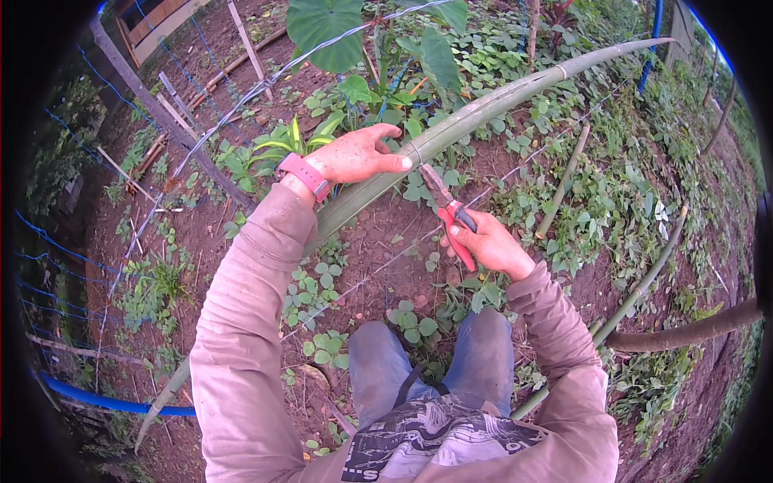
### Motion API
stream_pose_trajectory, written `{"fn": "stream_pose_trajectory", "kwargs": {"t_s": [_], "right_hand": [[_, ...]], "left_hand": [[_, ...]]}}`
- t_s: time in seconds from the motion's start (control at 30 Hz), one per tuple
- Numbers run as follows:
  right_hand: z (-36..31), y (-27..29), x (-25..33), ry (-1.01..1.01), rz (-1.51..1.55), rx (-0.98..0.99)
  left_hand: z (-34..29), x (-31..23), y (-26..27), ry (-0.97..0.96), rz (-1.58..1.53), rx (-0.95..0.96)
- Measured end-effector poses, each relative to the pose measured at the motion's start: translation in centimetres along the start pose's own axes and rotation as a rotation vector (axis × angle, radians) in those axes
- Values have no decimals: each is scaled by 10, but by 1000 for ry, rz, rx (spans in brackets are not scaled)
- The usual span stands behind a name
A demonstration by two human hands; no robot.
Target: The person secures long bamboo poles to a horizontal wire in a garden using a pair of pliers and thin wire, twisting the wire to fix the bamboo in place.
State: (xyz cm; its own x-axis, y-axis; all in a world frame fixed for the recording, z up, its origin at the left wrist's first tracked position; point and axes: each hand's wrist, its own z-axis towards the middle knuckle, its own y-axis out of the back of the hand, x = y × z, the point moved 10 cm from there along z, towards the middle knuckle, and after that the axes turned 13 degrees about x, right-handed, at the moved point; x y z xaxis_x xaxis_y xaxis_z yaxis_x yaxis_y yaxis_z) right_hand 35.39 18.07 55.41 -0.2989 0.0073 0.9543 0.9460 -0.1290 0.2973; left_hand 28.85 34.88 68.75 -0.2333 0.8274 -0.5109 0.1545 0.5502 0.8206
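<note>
1. Head view: shows a long green pole (499,101), bamboo by the look of it. Crosses from the upper right to the lower left, in front of leafy ground (378,229) and passing behind the left sleeve (250,322).
2. Looks smooth and dull green, with paler, brownish streaking along the upper stretch and a pale ring toward the upper right. Narrows toward both ends and appears bowed, perhaps partly from the bending of the lens.
3. Carries a thin wire (416,151) around the middle, just beside the left thumb.
4. On the left grip (354,155), shows thumb and forefinger apart, at the upper edge of the pole. Cannot tell how firmly pressed there, or how the other fingers lie.
5. With the right grip (489,244), clamps the handles of a pair of pliers (441,195). Has one red handle and one dark, below a worn, greyish metal head pointing up at the wire. Cannot tell whether bitten onto it.
6. Around the left wrist, wears a pinkish-red watch band (303,175). Farther down, shows blue jeans (479,358), soiled at the knees.
7. Among the leaves to the right, includes a short green pole (564,181). At the lower left, shows a blue tube (113,400).
</note>
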Motion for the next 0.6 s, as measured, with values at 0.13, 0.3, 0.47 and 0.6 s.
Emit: {"fn": "stream_pose_trajectory", "kwargs": {"t_s": [0.13,0.3,0.47,0.6], "right_hand": [[12,-29,-11,-29,515,143],[13,-67,-6,185,1184,384],[6,-72,-2,188,1069,258],[-17,-73,-26,88,763,63]], "left_hand": [[-18,19,-33,10,138,-21],[-4,15,-36,-15,250,-124],[-17,21,-29,-18,186,-105],[-26,22,-32,83,326,-201]]}}
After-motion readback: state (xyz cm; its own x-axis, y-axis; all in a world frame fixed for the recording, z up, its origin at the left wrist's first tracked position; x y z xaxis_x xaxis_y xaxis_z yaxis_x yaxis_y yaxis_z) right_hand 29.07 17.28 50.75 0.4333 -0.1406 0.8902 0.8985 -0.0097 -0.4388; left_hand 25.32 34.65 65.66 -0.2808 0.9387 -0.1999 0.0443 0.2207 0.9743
